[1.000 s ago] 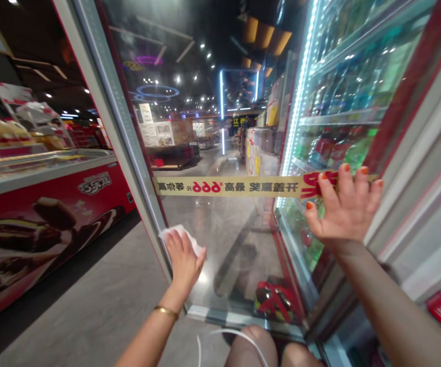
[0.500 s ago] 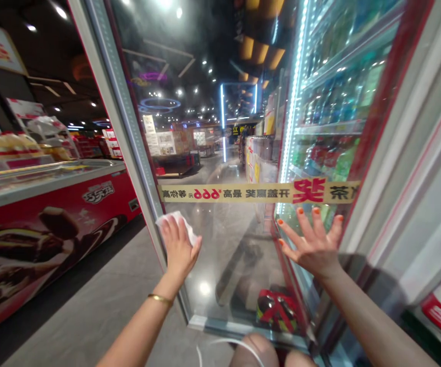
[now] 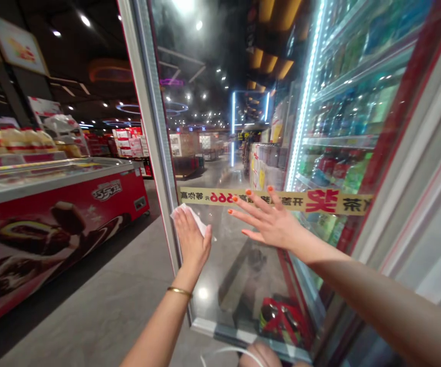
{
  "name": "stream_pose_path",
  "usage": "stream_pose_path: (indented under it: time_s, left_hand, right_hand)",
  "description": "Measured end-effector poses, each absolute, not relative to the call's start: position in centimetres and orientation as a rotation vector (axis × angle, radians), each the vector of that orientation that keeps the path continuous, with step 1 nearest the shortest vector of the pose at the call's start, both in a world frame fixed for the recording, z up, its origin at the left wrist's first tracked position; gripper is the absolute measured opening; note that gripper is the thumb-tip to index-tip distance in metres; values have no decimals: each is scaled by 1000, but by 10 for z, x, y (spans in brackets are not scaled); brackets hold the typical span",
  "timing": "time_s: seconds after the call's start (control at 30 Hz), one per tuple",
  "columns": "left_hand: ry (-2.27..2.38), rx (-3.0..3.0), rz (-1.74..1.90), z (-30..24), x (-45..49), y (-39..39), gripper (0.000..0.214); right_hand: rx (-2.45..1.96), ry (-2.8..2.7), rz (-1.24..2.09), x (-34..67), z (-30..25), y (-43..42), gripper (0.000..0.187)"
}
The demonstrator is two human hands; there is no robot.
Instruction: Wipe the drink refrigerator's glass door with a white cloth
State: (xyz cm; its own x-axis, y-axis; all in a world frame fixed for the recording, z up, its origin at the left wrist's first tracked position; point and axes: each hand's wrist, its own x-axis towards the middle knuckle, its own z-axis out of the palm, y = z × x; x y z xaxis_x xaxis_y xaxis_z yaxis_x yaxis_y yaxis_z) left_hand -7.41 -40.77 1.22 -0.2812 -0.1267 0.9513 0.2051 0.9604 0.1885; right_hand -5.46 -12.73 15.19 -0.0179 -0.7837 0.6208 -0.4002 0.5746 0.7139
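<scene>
A glass door (image 3: 220, 265) with a pale frame stands in front of me. My left hand (image 3: 193, 242) lies on a folded white cloth (image 3: 195, 218), keeping it against the glass near the door's left edge, just below the yellow strip. Whether it is paper or fabric I cannot tell. My right hand (image 3: 272, 221) is open, its fingers spread and pointing left, at the middle of the glass. Its fingers cover part of the yellow strip (image 3: 322, 202) with red and black mirrored characters. Whether the right palm touches the glass cannot be made out.
To the left stands a red chest freezer (image 3: 71, 214) with bottles on a shelf above it. Lit shelves of drinks (image 3: 338, 137) show through the door at right. A red-ribboned package (image 3: 283, 318) appears low in the glass. My knees are close beneath the door.
My right hand has swung left and up across the glass, from near the right frame to the middle. My left hand stays on the cloth at the left edge. The view has turned slightly left.
</scene>
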Motion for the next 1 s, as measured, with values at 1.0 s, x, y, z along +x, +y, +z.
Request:
stream_pose_path:
  time_s: [1.0]
  left_hand:
    - [-1848,-590,-93,49,-92,-352,84]
  right_hand:
    - [580,-1625,-285,-68,137,-77,95]
